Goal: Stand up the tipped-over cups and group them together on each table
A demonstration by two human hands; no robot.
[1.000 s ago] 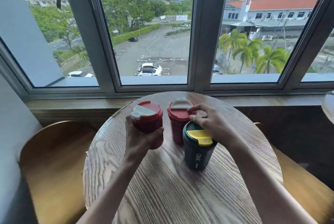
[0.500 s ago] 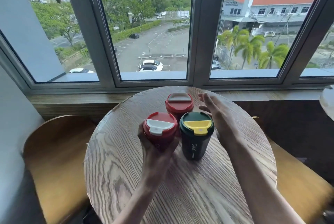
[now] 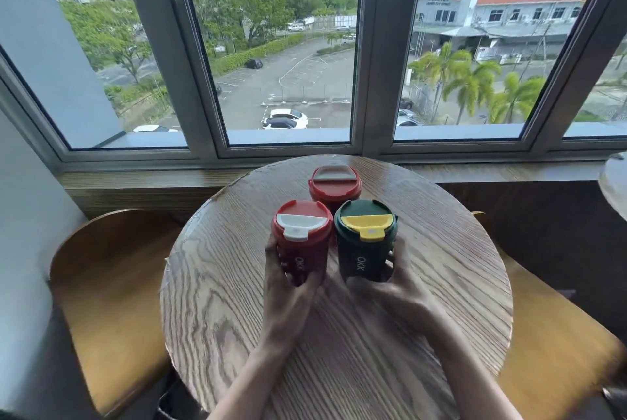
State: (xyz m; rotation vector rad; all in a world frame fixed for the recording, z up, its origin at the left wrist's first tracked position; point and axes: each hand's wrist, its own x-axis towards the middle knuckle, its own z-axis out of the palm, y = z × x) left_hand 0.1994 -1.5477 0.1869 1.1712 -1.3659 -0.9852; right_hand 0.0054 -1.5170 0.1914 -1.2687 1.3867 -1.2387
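- Nearest the camera, both forearms come up from 6 o'clock over the round wooden table (image 3: 441, 284).
- Left hand (image 3: 288, 287) is wrapped around the lower body of the near red cup (image 3: 300, 250), which is upright, white lid tab facing the camera.
- Right hand (image 3: 403, 284) cups the green cup (image 3: 363, 250) the same way, upright, yellow tab.
- Those two lids are touching, side by side mid-table.
- At 12 o'clock just behind them stands the far red cup (image 3: 334, 184), upright, nobody holding it, tucked up against both.
- Beyond that, a window frame (image 3: 371, 63) over a parking lot.

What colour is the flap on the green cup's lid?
Yellow, on the green cup, seen in the head view.
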